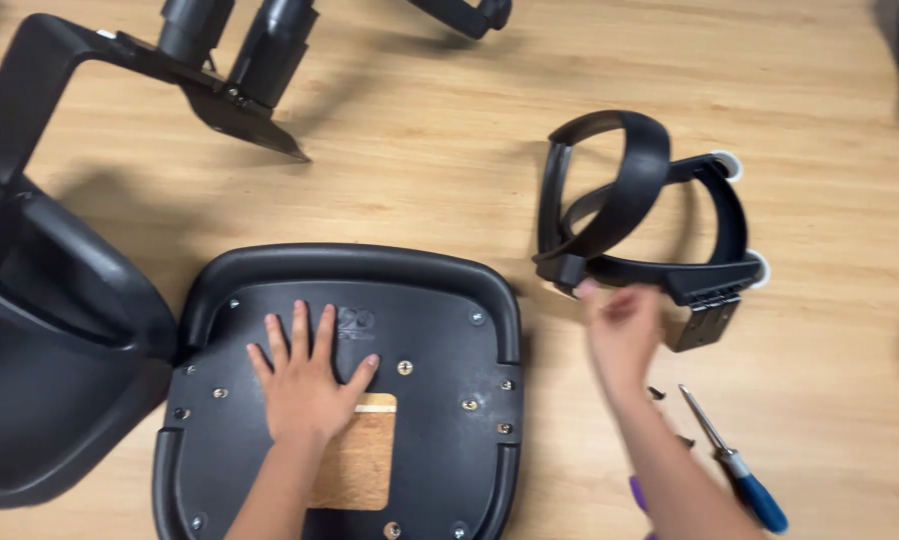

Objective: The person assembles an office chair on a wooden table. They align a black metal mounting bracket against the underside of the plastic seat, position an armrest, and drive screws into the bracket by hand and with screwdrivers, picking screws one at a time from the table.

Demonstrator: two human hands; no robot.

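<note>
My left hand (pixel 305 380) lies flat, fingers spread, on the underside of a black chair seat (pixel 440 330) that rests upside down on the wooden floor. A square opening (pixel 362 470) in the seat shows a cork-coloured panel just right of my wrist. My right hand (pixel 622 330) reaches out to a pair of black chair armrests (pixel 630 200) stacked together on the floor, its fingertips touching the lower bar near its left end; the motion blurs it, so I cannot tell if it grips.
A black chair backrest (pixel 40 320) lies at the left. A black metal bracket with cylinders (pixel 220 70) sits at the top left. A blue-handled screwdriver (pixel 740 470) and small dark screws (pixel 658 393) lie right of my right forearm.
</note>
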